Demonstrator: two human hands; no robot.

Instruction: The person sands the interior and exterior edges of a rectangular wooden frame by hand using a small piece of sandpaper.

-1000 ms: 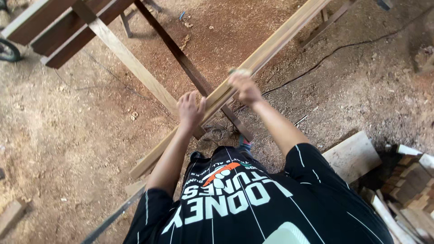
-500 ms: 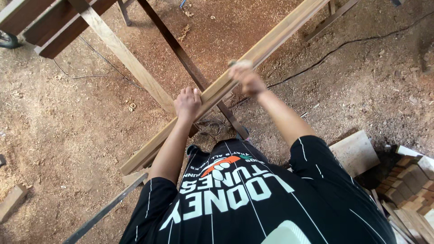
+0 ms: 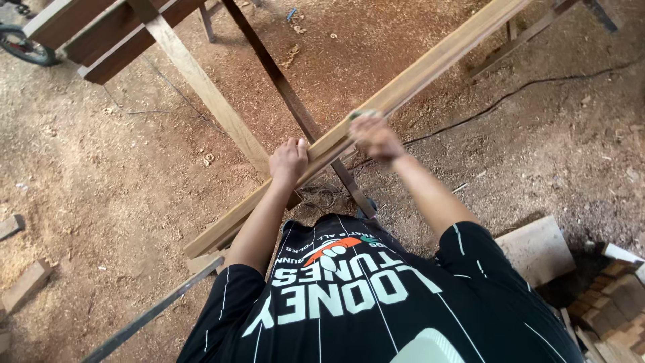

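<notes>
Left hand [image 3: 289,161] is curled over the near edge of a long wooden plank [image 3: 403,84], fingers wrapped on the wood, knuckles facing the camera. Right hand [image 3: 375,136] sits a little farther along the same plank, up and to the right of the left one, closed over a small pale pad [image 3: 363,115] pressed flat on the plank's top face; the pad is blurred, so what it is made of cannot be told.

From the head view, the plank runs on a slant, from low beside the left forearm up and away past the right hand to the top edge of the picture. Beneath both hands a dark metal bar [image 3: 295,111] crosses under the plank at an angle, and a paler wooden beam [image 3: 201,84] lies left of the left hand, reaching up to a stack of dark boards [image 3: 101,30] at the far left. Beyond the right hand a thin black cable [image 3: 510,94] trails over the sawdust-covered floor [image 3: 107,175]. Below the right elbow a pale block of wood [image 3: 537,249] rests on the ground, with a pile of small offcuts [image 3: 615,302] just beside it. Well to the left of the left arm, two short wood scraps [image 3: 23,286] lie on the floor.
</notes>
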